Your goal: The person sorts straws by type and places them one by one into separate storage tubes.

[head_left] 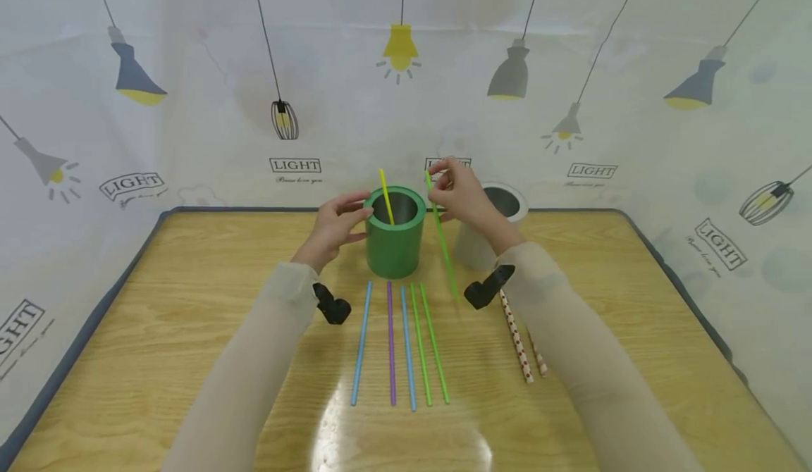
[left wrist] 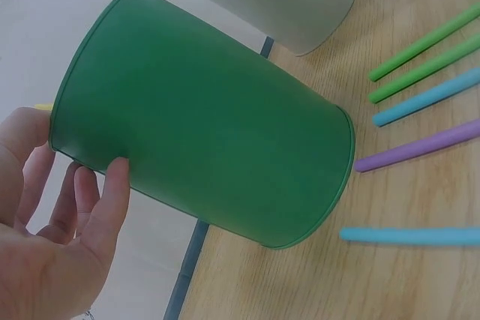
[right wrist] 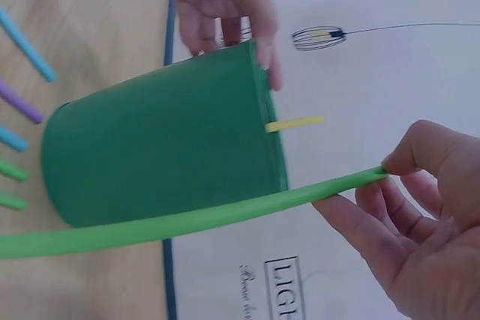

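A green can (head_left: 395, 250) stands upright on the table, a yellow straw (head_left: 385, 194) poking out of its mouth. My left hand (head_left: 335, 225) grips it at the left side of the rim, with fingertips on the outer wall, as the left wrist view (left wrist: 150, 95) also shows. Between thumb and fingers, my right hand (head_left: 462, 194) pinches a green straw (right wrist: 187, 219) near its upper end. That straw hangs steeply just right of the green can. In front of the can lie several straws: a purple straw (head_left: 391, 345), two blue straws (head_left: 361, 345) and two green straws (head_left: 421, 345).
Behind my right wrist stands a white can (head_left: 472, 245), partly hidden. Two dotted straws (head_left: 517, 338) lie partly under my right forearm. A printed sheet (head_left: 355, 106) rises behind and beside the wooden table (head_left: 222, 289).
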Available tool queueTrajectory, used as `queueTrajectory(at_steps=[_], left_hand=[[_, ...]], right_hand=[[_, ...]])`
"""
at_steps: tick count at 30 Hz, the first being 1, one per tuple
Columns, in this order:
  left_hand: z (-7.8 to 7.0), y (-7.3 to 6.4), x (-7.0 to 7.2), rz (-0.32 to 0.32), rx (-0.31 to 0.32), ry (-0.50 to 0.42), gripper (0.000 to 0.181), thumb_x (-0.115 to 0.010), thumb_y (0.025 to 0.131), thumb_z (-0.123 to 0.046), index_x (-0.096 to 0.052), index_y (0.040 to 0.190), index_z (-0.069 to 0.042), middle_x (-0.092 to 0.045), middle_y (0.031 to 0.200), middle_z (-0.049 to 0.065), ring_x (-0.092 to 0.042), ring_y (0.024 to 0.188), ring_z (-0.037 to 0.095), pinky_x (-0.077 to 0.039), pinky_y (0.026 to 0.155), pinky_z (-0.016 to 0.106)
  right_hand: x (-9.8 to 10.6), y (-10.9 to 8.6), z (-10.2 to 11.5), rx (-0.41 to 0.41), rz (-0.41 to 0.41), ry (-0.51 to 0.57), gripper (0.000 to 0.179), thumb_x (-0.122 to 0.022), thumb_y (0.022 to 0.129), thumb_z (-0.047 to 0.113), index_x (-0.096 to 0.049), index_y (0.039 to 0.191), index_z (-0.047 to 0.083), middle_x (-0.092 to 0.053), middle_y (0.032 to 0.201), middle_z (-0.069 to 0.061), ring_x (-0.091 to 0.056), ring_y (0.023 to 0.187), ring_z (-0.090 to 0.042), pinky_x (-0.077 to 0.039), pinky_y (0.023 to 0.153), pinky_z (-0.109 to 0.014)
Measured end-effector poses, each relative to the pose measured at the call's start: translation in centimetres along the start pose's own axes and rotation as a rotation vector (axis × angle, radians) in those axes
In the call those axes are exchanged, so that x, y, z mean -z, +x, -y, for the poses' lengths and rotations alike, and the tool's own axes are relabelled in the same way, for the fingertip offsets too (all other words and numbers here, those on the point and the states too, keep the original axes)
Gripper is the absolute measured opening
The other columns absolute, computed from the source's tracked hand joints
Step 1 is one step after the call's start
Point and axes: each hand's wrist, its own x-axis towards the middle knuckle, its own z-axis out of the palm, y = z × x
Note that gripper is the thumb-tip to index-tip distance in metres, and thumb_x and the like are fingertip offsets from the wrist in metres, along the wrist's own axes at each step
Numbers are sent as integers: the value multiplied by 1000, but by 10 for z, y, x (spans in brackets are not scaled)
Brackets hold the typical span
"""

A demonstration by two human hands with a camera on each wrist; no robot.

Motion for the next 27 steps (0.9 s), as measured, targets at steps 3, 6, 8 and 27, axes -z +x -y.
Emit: queueTrajectory(at_steps=[3,6,8,27], left_hand=[[1,1,1,-7,7,-1,39,-60,89,-11,-53,128,-13,-48,122,11,-51,110,26,-55,77,35],[2,0,2,-12,14,-6,39,-60,89,-11,-54,127,-13,-48,121,10,-50,110,25,-55,76,35],[1,0,2,-12,14,-8,39,-60,89,-11,-54,127,-13,-47,121,10,-50,111,25,-55,76,35],[3,2,1,-8,0,-3,39,-60,89,-12,-54,128,-13,-48,121,11,-53,108,26,-56,74,35]], right_hand=[[1,7,14,34,-42,10,32,-51,85,0,-45,116,4,-48,87,-10,-53,75,-25,-57,55,-39],[3,13,28,76,-87,29,32,-50,85,-1,-45,116,4,-49,85,-10,-53,74,-26,-57,54,-37],[5,18,38,106,-121,42,33,-50,84,-2,-45,117,4,-49,85,-10,-53,73,-26,-57,53,-36],[2,56,72,291,-280,112,32,-48,83,-2,-47,114,7,-50,81,-7,-52,70,-21,-57,54,-33]])
